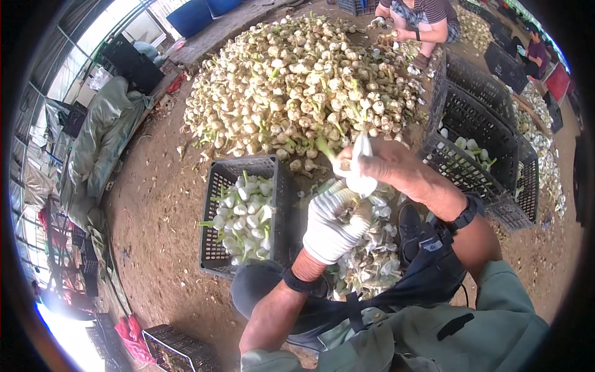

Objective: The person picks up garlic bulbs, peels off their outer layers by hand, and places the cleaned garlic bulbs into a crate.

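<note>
White and bright, a garlic bulb (361,167) with a green stem is held up in front of me. My right hand (387,164), bare, pinches it from the right. Just below it, my left hand (338,223) wears a white glove; its fingers are curled near the bulb's underside, and what they hold is hard to make out. Beyond both hands lies a large heap of garlic (291,87). A black crate (282,211) with cleaned white bulbs (245,217) stands left of my gloved hand. Peeled skins (369,266) cover the ground between my legs.
Stacked black crates (477,130), one with some white bulbs (474,152), stand at the right. Another person (427,18) crouches behind the heap at the top right, and one more (536,56) sits farther off. A dark crate (180,350) lies at the lower left.
</note>
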`<state>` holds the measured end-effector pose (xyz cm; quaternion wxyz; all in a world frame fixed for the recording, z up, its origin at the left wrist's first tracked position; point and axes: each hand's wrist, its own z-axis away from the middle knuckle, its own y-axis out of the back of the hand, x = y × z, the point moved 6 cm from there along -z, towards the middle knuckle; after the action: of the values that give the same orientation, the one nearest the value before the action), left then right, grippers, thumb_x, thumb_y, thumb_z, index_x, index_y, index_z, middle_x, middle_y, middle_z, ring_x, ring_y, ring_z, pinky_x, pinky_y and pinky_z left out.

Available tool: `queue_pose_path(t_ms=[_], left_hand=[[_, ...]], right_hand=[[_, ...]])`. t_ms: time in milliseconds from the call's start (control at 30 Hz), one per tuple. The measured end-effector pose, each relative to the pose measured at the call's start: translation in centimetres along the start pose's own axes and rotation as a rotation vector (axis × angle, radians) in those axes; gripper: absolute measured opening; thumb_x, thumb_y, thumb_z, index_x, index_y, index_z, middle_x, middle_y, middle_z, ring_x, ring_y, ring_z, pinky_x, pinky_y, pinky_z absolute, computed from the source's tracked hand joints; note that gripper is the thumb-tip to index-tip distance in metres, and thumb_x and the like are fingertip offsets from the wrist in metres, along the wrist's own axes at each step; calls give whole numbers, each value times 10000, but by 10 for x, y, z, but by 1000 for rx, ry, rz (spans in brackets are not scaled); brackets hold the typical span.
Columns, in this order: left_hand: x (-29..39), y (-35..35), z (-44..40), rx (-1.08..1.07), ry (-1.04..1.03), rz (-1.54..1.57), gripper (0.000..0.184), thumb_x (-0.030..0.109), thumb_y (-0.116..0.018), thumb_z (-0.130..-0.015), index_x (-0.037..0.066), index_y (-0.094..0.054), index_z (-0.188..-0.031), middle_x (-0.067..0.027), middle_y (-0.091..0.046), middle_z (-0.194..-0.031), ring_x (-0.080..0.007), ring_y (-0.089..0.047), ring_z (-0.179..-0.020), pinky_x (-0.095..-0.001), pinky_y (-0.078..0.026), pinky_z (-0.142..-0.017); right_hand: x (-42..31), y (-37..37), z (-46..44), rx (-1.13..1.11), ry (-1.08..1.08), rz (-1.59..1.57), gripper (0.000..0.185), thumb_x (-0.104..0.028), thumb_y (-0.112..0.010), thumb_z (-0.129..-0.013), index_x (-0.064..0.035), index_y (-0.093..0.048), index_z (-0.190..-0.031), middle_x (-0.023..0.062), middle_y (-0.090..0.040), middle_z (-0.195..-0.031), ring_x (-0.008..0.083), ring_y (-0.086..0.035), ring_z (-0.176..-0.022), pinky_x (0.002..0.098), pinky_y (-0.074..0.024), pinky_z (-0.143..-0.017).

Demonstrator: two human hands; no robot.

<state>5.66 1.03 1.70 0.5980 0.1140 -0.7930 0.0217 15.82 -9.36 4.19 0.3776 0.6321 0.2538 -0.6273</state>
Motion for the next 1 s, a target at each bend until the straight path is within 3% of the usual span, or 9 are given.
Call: queue_pose_path(t_ms=[167, 267, 300, 433, 467, 667, 767, 800, 1000], left_hand=[[5, -9, -4, -97, -36, -236, 96, 49, -613, -793, -15, -644, -857, -26, -614, -756, -51, -517, -632, -229, -437, -582], [-14, 0, -2, -56, 236, 115, 368, 330, -655, -813, 13, -634, -1000, -6, -611, -834, -86, -548, -732, -249, -452, -657], [-11, -2, -6, -44, 229, 259, 442, 252, -694, -798, -19, -582, -1128, -47, -636, -991, -106, -584, -827, -256, -482, -699], [-10, -9, -6, -24, 304, 246, 622, 419, -720, -818, 11, -517, -1241, 12, -563, -1012, -68, -517, -856, -210, -412, -670], [-22, -4, -3, 5, 279, 233, 587, 391, -721, -819, 14, -526, -1225, 10, -562, -996, -71, -517, -848, -209, -410, -677], [-45, 5, -9, -135, 193, 64, 277, 261, -634, -877, 6, -590, -976, -51, -610, -824, -134, -578, -685, -251, -464, -598], [-43, 6, 0, -212, 401, -30, 266, 251, -632, -869, 7, -594, -968, -56, -610, -755, -147, -575, -591, -247, -445, -496], [-29, -5, -4, -225, 242, -61, 297, 311, -663, -841, 32, -588, -911, -32, -563, -644, -123, -508, -457, -235, -372, -379], [-34, -2, 6, -62, 411, 218, 404, 445, -725, -763, 81, -551, -793, 14, -466, -561, -68, -382, -381, -227, -264, -338]], right_hand=[[-8, -7, 7, -54, 27, -349, 367, -290, -665, -892, 13, -620, -1093, 120, -669, -987, 166, -625, -892, 287, -490, -793], [4, -7, -2, 82, 115, -452, 357, -209, -647, -907, 45, -607, -1154, 146, -679, -1037, 201, -655, -964, 300, -517, -852], [-4, -8, 1, 106, 110, -458, 337, -167, -666, -888, 44, -612, -1146, 138, -679, -1040, 197, -657, -958, 315, -528, -863], [1, -17, -2, 168, 332, -23, 275, -213, -583, -939, 0, -658, -1097, 141, -684, -989, 192, -674, -781, 317, -573, -716], [-5, -18, 5, 85, 70, 129, 313, -237, -567, -948, -6, -630, -1149, 146, -671, -988, 196, -665, -707, 323, -580, -671], [24, -17, -8, -142, 131, 105, 706, -488, -699, -821, 40, -533, -1259, 190, -645, -1077, 244, -652, -857, 346, -556, -723], [4, -17, 9, -170, 259, 40, 692, -483, -723, -802, 54, -566, -1210, 191, -658, -1065, 230, -642, -902, 354, -527, -780], [-2, -13, 20, -219, 103, -71, 646, -486, -725, -799, 33, -603, -1164, 154, -678, -1012, 199, -630, -941, 346, -502, -804], [23, -35, -5, -225, 353, -242, 417, -415, -635, -903, -23, -625, -1045, 58, -667, -903, 129, -588, -830, 302, -474, -711]])
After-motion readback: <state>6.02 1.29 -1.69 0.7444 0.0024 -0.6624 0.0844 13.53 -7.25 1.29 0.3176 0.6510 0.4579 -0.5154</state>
